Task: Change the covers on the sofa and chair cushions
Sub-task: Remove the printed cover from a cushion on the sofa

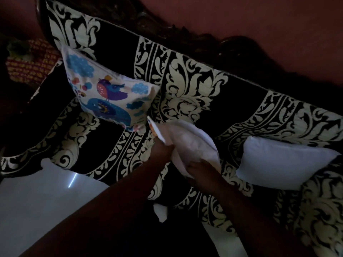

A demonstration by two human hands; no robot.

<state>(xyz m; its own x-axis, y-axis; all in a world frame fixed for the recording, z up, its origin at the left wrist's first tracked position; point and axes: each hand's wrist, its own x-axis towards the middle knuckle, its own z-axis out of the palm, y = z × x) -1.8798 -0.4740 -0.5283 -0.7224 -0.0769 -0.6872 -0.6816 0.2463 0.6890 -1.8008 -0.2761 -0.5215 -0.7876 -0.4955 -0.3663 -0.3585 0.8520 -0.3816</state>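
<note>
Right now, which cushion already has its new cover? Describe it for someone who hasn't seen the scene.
On the black-and-cream patterned sofa, look to the left end, against the backrest. The covered cushion has blue birds and clouds on white; the bare cushion at right is plain white.
</note>
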